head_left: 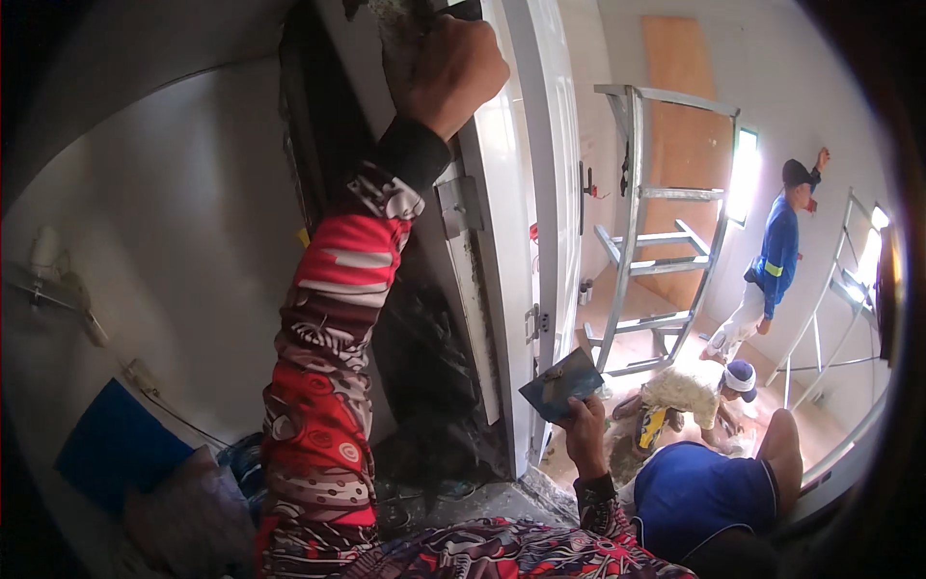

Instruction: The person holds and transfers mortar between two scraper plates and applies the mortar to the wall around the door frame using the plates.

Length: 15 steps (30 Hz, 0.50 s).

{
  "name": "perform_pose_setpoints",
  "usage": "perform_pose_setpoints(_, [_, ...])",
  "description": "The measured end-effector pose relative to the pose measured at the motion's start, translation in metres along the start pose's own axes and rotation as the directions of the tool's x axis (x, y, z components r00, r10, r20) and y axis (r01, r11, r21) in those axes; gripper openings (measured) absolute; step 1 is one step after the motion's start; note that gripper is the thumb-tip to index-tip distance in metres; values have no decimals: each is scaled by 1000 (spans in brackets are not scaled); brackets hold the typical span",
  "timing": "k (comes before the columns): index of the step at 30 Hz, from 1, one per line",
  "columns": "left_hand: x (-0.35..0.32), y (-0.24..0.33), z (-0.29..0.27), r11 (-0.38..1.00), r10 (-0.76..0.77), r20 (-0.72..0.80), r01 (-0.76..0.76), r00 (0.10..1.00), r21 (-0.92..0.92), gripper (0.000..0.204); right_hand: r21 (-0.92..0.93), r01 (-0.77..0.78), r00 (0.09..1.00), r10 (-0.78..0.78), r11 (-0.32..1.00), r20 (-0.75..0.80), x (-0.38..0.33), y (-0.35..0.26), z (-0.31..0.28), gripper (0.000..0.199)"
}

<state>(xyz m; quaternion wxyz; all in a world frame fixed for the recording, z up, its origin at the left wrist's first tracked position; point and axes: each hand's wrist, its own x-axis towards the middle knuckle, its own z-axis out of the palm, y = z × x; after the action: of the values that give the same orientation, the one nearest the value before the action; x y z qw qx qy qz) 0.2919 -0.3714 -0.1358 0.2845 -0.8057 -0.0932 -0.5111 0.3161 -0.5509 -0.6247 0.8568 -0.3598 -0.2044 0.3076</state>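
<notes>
My left hand (pixel 449 68) is raised high against the dark gap of the door frame (pixel 333 145), in a fist. A grey, smeared blade of a putty knife (pixel 394 21) shows just above it; the handle is hidden in the fist. My left arm wears a red patterned sleeve. Lower down, my right hand (pixel 584 429) holds a flat dark blue-grey plate (pixel 562 384) by its lower edge, close to the white door (pixel 540 145) and its hinge (pixel 533 323).
An aluminium ladder (pixel 656 241) stands in the room beyond the door. A person in a blue top (pixel 776 256) stands at the far wall; another (pixel 694 391) crouches on the floor; a blue-shirted back (pixel 709 492) is close by. Bags (pixel 193 502) lie at lower left.
</notes>
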Motion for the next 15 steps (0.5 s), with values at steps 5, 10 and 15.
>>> perform_pose_setpoints(5, [-19, -13, -3, 996, 92, -34, -91, 995, 13, 23, -101, 16, 998, -11, 995, 54, -1, -4, 5, 28])
perform_pose_setpoints(10, [-9, -67, -56, 996, -34, -103, 42, 994, 77, 26, -77, -13, 1000, 15, 997, 24, -4, -8, 14, 29])
perform_pose_setpoints(15, [27, -65, -87, 994, -55, 94, 46, 994, 97, 24, -52, -15, 1000, 16, 999, 15, -5, -9, 15, 30])
